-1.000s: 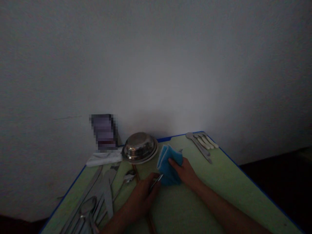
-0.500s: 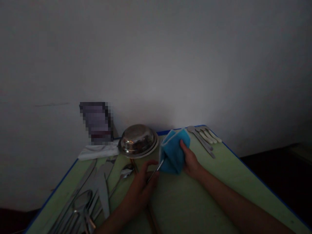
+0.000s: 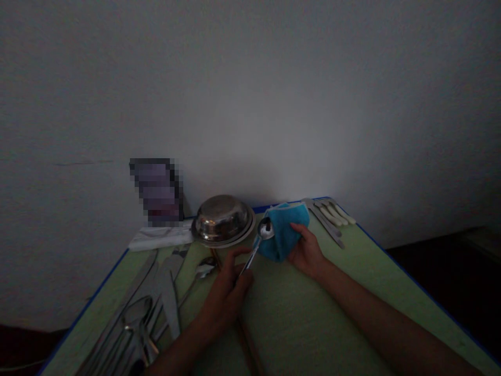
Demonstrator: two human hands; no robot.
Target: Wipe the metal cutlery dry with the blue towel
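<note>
My left hand (image 3: 229,284) pinches the handle of a metal spoon (image 3: 261,236), whose shiny bowl stands up in front of a blue cloth (image 3: 285,230). My right hand (image 3: 307,250) grips that blue cloth from the right, bunched just behind the spoon's bowl. Both hands hover over the middle of the green table (image 3: 352,292).
An upturned steel bowl on a plate (image 3: 222,222) sits at the back, with a folded white cloth (image 3: 160,237) and a blurred-out object (image 3: 156,190) to its left. Several utensils (image 3: 152,308) lie at left, a few more utensils (image 3: 329,216) at the back right. A wall rises behind.
The spoon's bowl has come out of the blue cloth and now shows in front of it. My right hand has shifted the cloth up and back.
</note>
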